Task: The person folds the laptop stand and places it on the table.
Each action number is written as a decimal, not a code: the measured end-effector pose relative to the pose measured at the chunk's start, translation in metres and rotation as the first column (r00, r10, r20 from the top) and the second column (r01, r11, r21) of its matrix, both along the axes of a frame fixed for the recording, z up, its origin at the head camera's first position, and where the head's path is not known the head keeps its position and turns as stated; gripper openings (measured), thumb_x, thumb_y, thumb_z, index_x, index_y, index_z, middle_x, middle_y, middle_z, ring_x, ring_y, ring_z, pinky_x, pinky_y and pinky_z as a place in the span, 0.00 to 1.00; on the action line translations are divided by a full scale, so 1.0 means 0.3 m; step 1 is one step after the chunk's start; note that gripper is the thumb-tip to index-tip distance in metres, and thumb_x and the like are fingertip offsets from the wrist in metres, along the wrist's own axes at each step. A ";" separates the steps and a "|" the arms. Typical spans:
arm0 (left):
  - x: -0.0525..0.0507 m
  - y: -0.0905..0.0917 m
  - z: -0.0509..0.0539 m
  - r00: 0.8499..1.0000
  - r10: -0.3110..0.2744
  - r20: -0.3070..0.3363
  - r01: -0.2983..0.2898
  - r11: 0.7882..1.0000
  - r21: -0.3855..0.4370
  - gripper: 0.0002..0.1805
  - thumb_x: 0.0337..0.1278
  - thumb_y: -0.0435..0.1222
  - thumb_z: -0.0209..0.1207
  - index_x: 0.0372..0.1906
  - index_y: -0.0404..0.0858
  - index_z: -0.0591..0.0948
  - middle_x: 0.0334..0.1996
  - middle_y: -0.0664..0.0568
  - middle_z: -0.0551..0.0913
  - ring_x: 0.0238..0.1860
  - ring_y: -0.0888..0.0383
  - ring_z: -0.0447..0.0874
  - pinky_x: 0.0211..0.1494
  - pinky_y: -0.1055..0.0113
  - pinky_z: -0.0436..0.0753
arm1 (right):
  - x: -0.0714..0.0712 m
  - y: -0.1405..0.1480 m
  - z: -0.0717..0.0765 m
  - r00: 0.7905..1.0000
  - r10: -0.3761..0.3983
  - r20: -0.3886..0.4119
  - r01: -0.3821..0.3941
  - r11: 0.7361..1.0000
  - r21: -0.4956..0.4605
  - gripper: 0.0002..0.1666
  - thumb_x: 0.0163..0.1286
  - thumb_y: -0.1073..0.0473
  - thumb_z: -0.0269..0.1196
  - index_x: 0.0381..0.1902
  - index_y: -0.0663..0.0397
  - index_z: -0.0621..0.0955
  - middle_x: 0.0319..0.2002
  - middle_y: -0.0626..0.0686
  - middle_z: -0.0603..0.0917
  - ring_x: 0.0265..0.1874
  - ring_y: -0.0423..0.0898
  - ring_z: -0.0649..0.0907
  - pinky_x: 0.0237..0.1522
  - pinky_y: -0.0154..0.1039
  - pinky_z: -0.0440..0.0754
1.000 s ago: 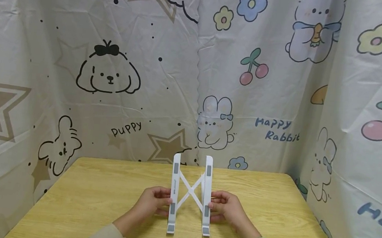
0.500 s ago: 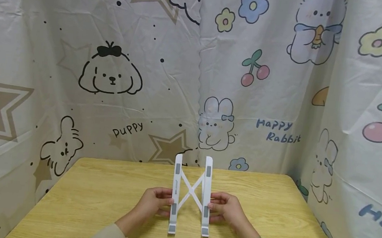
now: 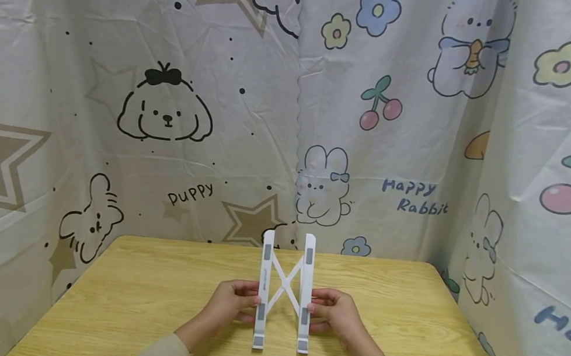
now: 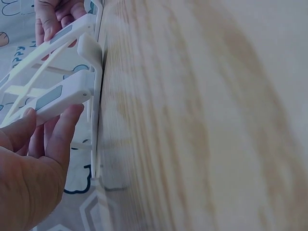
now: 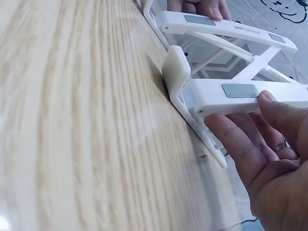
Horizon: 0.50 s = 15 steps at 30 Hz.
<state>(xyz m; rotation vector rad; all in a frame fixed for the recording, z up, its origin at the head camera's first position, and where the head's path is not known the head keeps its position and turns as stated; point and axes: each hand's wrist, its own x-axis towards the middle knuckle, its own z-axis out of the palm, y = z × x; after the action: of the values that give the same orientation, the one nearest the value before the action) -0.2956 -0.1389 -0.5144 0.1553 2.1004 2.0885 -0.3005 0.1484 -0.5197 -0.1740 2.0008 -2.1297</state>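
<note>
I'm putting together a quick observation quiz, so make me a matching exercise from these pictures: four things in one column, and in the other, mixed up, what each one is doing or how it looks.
Things
1. left hand
2. right hand
3. crossed bars
4. table

Places and looks
A. yellowish and wood-grained
B. gripping the right rail
C. gripping the left rail
D. forming an X between the two white rails

Right pairs
1-C, 2-B, 3-D, 4-A
</note>
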 end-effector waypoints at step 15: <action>-0.007 0.020 -0.001 1.000 -0.003 -0.024 0.003 1.000 -0.008 0.24 0.64 0.29 0.66 0.63 0.27 0.78 0.46 0.43 0.85 0.41 0.56 0.88 0.40 0.50 0.91 | -0.009 -0.039 -0.014 1.000 -0.018 -0.015 0.018 1.000 -0.010 0.27 0.65 0.70 0.70 0.60 0.75 0.77 0.39 0.55 0.88 0.36 0.51 0.90 0.37 0.56 0.90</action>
<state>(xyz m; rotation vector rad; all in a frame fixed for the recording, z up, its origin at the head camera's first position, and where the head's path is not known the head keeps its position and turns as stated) -0.2976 -0.1329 -0.5147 0.1834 2.1203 2.0870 -0.3033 0.1369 -0.5239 -0.1744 2.0076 -2.1559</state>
